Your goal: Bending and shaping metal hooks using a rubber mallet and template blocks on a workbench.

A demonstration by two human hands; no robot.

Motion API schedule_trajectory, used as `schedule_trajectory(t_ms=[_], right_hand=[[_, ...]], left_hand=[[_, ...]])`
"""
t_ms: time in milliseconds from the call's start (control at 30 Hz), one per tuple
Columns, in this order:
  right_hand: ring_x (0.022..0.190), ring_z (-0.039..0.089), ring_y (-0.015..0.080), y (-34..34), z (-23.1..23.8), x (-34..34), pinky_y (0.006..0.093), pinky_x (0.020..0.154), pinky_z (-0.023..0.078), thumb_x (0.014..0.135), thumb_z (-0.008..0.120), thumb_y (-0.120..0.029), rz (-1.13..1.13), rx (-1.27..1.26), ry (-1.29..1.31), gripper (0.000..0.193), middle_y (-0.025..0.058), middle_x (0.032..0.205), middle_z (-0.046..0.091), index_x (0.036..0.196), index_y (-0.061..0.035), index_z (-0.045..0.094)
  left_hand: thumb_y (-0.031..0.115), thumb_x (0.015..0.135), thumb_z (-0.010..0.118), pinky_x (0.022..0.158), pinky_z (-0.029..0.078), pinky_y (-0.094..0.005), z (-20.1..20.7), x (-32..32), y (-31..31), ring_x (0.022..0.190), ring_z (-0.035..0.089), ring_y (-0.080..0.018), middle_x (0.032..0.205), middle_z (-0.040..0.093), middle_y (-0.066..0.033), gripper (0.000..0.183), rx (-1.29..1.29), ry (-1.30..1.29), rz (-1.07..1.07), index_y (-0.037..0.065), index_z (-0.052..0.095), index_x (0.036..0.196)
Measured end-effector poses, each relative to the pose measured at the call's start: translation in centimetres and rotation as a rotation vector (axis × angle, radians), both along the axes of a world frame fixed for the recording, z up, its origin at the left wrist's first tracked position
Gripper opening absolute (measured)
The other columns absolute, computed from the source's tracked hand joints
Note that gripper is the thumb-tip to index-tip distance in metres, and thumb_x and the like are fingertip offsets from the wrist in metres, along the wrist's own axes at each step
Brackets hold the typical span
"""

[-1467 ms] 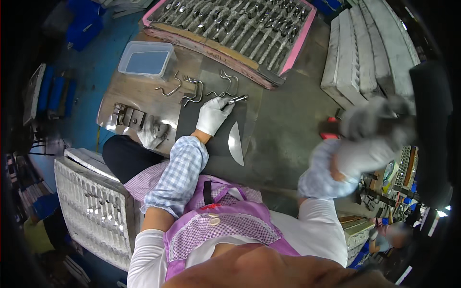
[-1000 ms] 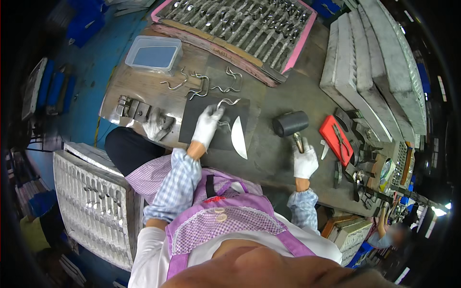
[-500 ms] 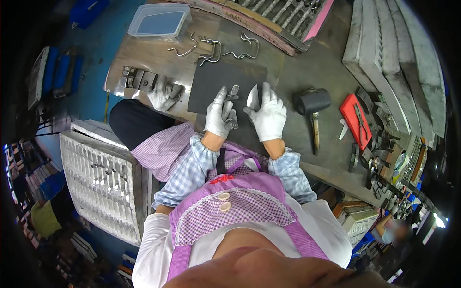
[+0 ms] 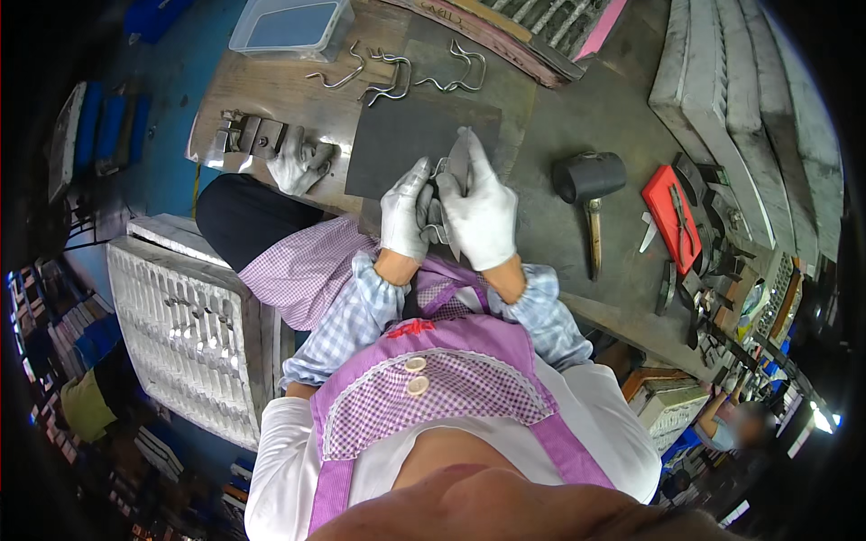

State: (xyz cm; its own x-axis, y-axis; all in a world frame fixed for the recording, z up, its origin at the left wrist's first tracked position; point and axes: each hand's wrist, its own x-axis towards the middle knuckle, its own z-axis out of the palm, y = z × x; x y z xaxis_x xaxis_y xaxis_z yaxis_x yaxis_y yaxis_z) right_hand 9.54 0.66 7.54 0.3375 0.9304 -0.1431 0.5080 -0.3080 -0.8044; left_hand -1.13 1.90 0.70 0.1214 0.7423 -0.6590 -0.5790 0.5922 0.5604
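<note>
My left hand point(image 4: 404, 216), in a white glove, is closed on shiny metal pieces with looped ends point(image 4: 437, 216). Their exact kind is partly hidden by the fingers. Beside it, my gloved right hand point(image 4: 481, 212) grips a flat, pointed metal blade point(image 4: 459, 160), its tip directed away from me. Both hands are close together over the near edge of a dark mat point(image 4: 388, 135). Whether the blade touches the looped pieces I cannot tell.
A black-headed mallet point(image 4: 588, 178) lies to the right, with a red tray point(image 4: 666, 203) beyond it. Bent metal rods point(image 4: 388, 79) and a clear plastic box point(image 4: 298, 27) are at the back. At left are a metal fixture point(image 4: 257, 135) and a soiled work glove point(image 4: 296, 169).
My right hand has moved left with the blade, up against my left hand. The left hand still holds the looped pieces. The view has shifted slightly.
</note>
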Motion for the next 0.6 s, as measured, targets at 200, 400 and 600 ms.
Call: schedule_trajectory(t_ms=[200,400,600], right_hand=[[0.072,0.071,0.0311,0.2,-2.6,-0.1,0.0405,0.069,0.057,0.082,0.064,-0.016,0.047,-0.057,0.051,0.061,0.0177,0.080,0.070,0.141,-0.0133,0.050],[0.068,0.065,0.0109,-0.2,-4.6,-0.2,0.0271,0.070,0.054,0.079,0.063,-0.008,0.016,0.061,0.457,0.065,0.0089,0.085,0.071,0.143,-0.0150,0.051],[0.071,0.063,0.0070,0.1,-3.6,-0.9,0.0272,0.071,0.054,0.077,0.066,-0.006,0.032,-0.024,0.311,0.069,0.0056,0.084,0.070,0.144,-0.0143,0.050]], left_hand=[[0.022,0.091,0.070,0.040,0.035,-0.0203,0.0,-0.5,-0.2,0.045,0.046,-0.0046,0.071,0.060,0.0016,0.024,-0.102,-0.006,0.060,0.004,0.066,0.106],[0.022,0.091,0.071,0.039,0.033,-0.0201,0.2,-0.3,-0.1,0.043,0.044,-0.0048,0.066,0.057,0.0029,0.021,-0.015,0.017,0.116,0.004,0.066,0.102],[0.020,0.091,0.070,0.044,0.040,-0.0194,-0.2,-1.5,-0.3,0.049,0.051,-0.0044,0.075,0.063,0.0007,0.021,0.013,-0.006,0.062,0.003,0.067,0.104]])
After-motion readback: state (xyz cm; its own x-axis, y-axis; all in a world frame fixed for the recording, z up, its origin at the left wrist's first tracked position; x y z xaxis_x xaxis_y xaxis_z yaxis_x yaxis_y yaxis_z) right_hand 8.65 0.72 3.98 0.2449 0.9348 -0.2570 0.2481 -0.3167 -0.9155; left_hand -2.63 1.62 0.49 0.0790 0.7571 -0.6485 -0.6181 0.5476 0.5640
